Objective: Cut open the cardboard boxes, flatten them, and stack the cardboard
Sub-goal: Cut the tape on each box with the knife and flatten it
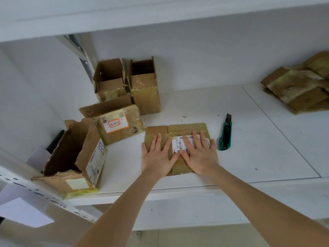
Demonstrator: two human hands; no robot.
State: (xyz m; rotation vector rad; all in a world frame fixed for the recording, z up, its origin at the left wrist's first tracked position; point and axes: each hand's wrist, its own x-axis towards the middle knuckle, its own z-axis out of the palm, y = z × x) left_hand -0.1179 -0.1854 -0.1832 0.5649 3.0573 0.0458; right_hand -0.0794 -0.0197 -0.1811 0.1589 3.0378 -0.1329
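Note:
A flattened cardboard box (185, 128) with a white shipping label lies on the white shelf (249, 157) in front of me. My left hand (157, 155) presses flat on its left half, fingers straight. My right hand (199, 154) presses flat on the label side, fingers spread. A green utility knife (225, 135) lies just right of the cardboard, blade end pointing away. A stack of flattened cardboard (299, 90) sits at the far right of the shelf.
Several unflattened boxes stand to the left: a torn open box (71, 157) near the front edge, a taped box marked 3-3-3 (117, 123), and two open upright boxes (128, 82) against the back wall. Another shelf board runs overhead.

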